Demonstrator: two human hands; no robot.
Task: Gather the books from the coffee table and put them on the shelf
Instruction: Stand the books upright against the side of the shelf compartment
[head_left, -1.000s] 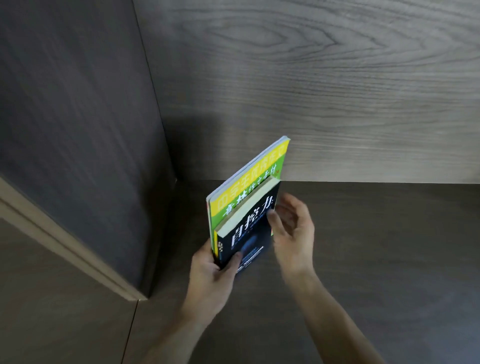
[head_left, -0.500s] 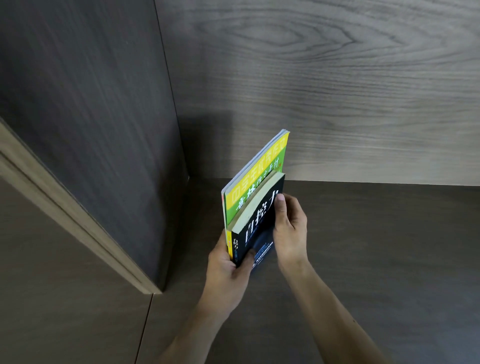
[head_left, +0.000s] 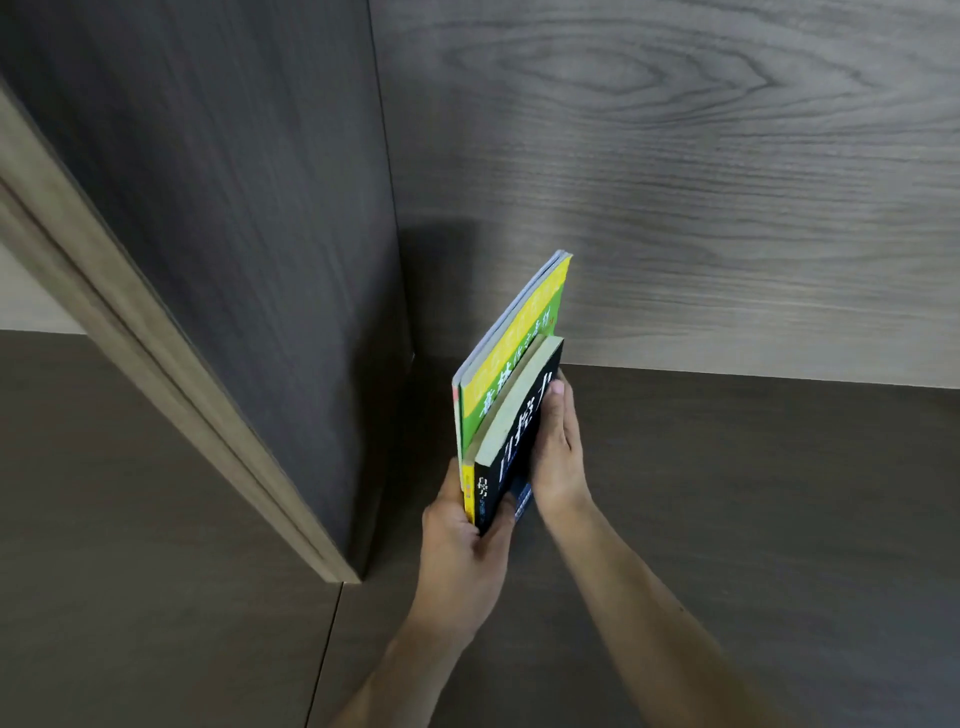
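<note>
Dark wood-grain shelf (head_left: 727, 493) fills the lower part of the view, w/ a lighter grey-brown back panel (head_left: 675, 182) rising behind it and a dark vertical side panel (head_left: 234, 234) on the left, its front edge trimmed in pale wood. A seam runs thru the shelf board near the bottom of that side panel. Books stand upright on the shelf, well apart from the side panel and close to the back panel, leaning a bit left at the top. Tallest is the yellow-green book (head_left: 511, 358), thin, w/ a grey-white cover edge on its left and pale lettering down the front. Pressed against its right face is the black book (head_left: 524, 421), shorter and thicker, cream page block showing on top, white characters on the cover, small print on the spine. Whether more than 2 books are in the bunch, can't tell. Left hand (head_left: 462, 545) clamps the near spines, thumb on the black cover. Right hand (head_left: 558, 452) lies flat against the black cover, fingers straight, pressing it leftward.
</note>
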